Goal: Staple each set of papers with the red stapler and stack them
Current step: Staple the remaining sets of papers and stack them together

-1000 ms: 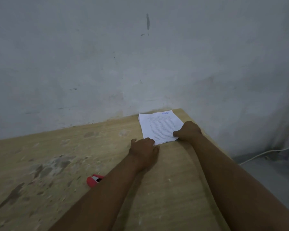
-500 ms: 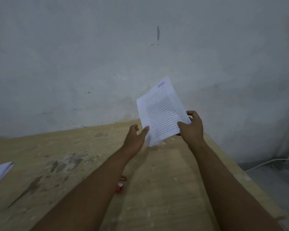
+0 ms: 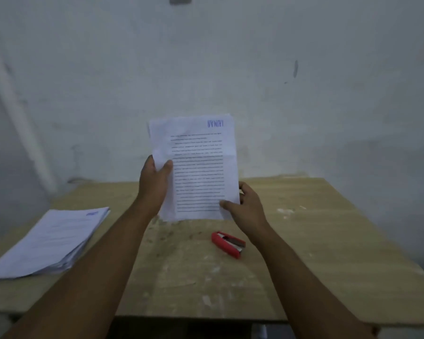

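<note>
**One set of papers [image 3: 198,167] held upright over the counter [image 3: 328,241]**

Left hand [image 3: 154,182]: clamped on the set's left edge, thumb on the printed face, fingers behind.
Right hand [image 3: 245,206]: pinching the lower right corner, thumb in front.
Papers: off the counter, above its far middle; text faces the camera, blue heading at top right.
Stapler [image 3: 228,244]: red, lying near the counter's centre, below the papers, just beside the right wrist, untouched.
Stack [image 3: 52,241]: lying at the left edge, sheets slightly fanned.
Wall [image 3: 304,106]: behind the far edge.
</note>
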